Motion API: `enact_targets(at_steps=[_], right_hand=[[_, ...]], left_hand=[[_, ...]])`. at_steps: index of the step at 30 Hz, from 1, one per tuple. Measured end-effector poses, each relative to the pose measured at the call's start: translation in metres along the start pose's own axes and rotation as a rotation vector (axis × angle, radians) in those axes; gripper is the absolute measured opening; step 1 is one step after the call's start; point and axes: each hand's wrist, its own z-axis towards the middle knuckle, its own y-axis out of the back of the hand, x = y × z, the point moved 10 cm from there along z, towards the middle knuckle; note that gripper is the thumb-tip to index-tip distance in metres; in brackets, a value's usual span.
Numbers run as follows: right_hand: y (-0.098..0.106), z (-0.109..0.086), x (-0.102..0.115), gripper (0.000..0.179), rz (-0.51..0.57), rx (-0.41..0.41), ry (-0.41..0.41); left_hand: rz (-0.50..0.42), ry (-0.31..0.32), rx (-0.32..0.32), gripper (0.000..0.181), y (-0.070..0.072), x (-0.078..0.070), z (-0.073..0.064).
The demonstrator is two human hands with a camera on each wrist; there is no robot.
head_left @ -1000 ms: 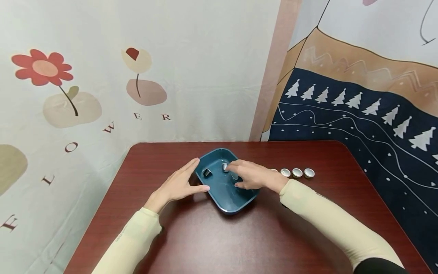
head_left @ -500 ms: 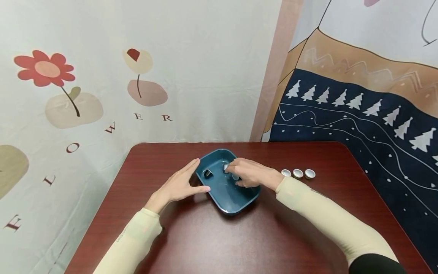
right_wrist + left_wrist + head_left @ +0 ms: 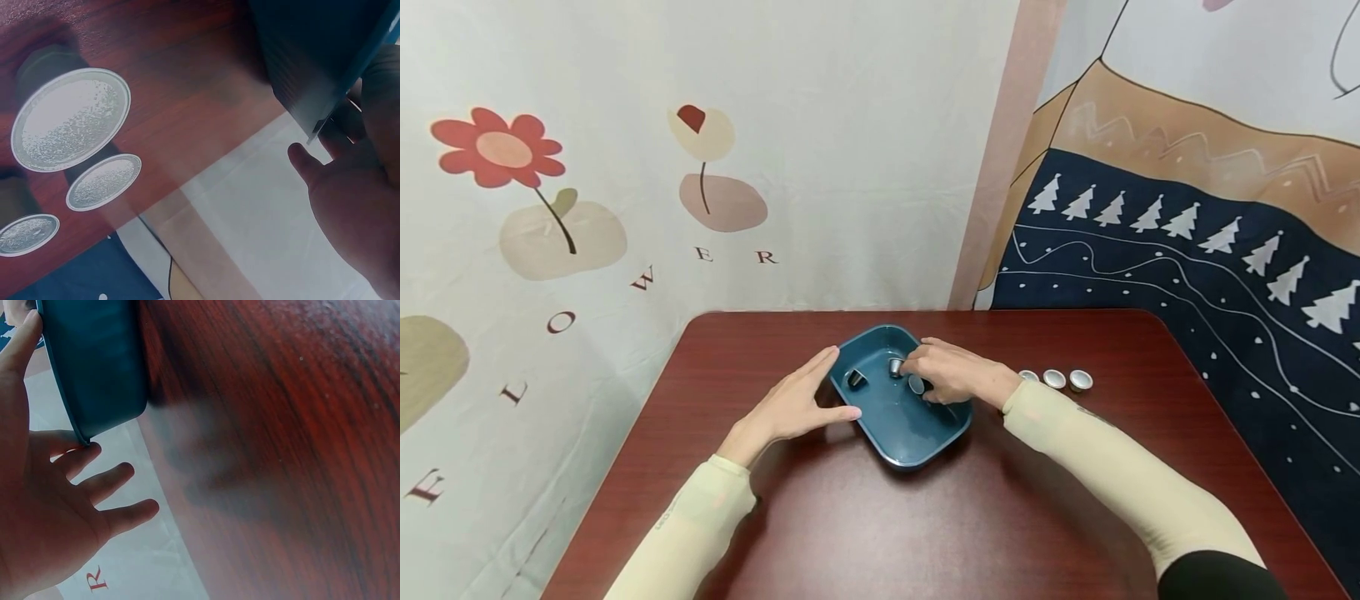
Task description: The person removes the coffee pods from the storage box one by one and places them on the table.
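Note:
My left hand (image 3: 790, 406) rests against the left side of a blue tray (image 3: 906, 454), its thumb and a finger touching the rim and the other fingers spread. My right hand (image 3: 951, 371) reaches over the tray's right edge with the fingers bent downward. By those fingers lies a coffee capsule (image 3: 916, 384), partly covered by the hand; its lid shows. Another silver capsule (image 3: 896, 367) sits near the fingertips, and a dark capsule (image 3: 856, 379) lies tipped at the tray's left side. In the right wrist view, the tray wall hides the fingertips.
To the right of the tray, a row of capsules stands lid up: one capsule (image 3: 1081, 380) at the end, a middle capsule (image 3: 1054, 379), and a third capsule (image 3: 30, 234) partly behind the right wrist. A reddish-brown table (image 3: 880, 533) lies under everything, with printed curtains behind it.
My right hand has shifted slightly back and to the right, so more of the capsule beside it shows. The capsule has hardly moved. The left hand and tray stay in place.

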Motion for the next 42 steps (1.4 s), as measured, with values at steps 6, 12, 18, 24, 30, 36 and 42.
enact_targets(at_steps=[6, 12, 18, 24, 30, 36, 42], right_hand=[[-0.003, 0.003, -0.001, 0.051, -0.036, 0.008, 0.005], [-0.008, 0.006, -0.002, 0.049, -0.082, 0.025, 0.005], [-0.011, 0.007, 0.001, 0.045, -0.146, 0.047, 0.02], [-0.012, 0.008, 0.003, 0.042, -0.194, 0.054, 0.033], [-0.011, 0.007, 0.002, 0.04, -0.135, 0.04, 0.024], [-0.005, 0.004, -0.003, 0.037, 0.072, -0.004, -0.014], [-0.004, 0.002, -0.007, 0.036, 0.205, -0.036, -0.035]], left_hand=[[-0.009, 0.001, 0.001, 0.126, 0.0, 0.0, 0.0], [-0.004, -0.002, 0.001, 0.126, -0.001, 0.0, 0.001], [-0.003, 0.0, 0.002, 0.126, 0.0, 0.0, 0.001], [-0.002, -0.001, 0.004, 0.126, 0.0, 0.001, 0.001], [-0.006, -0.004, 0.006, 0.125, -0.001, 0.001, 0.001], [-0.018, -0.006, 0.003, 0.126, -0.001, 0.002, 0.001], [-0.022, -0.007, 0.001, 0.125, -0.001, 0.002, 0.001]])
